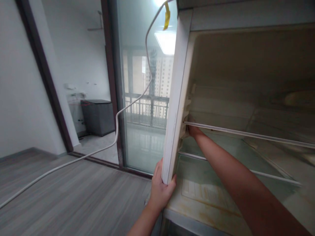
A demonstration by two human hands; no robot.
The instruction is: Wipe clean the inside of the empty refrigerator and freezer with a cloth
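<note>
In the head view, an open refrigerator (173,98) with a stained, yellowed interior fills the right side. My left hand (159,188) wraps around the lower front edge of its left side wall, thumb on the inner side. My right arm reaches into the compartment, and my right hand (193,129) is at the inner left wall, just under the front edge of the upper glass shelf (246,133). Its fingers are in shadow and mostly hidden. Below my right forearm lies a lower glass shelf (197,165) with a pale front strip.
A white cable (98,151) with a yellow tag (167,16) hangs from above and runs left across the wood-look floor (81,196). Behind it stand a glass sliding door (142,137) with a dark frame and a dark grey box-shaped appliance (100,118).
</note>
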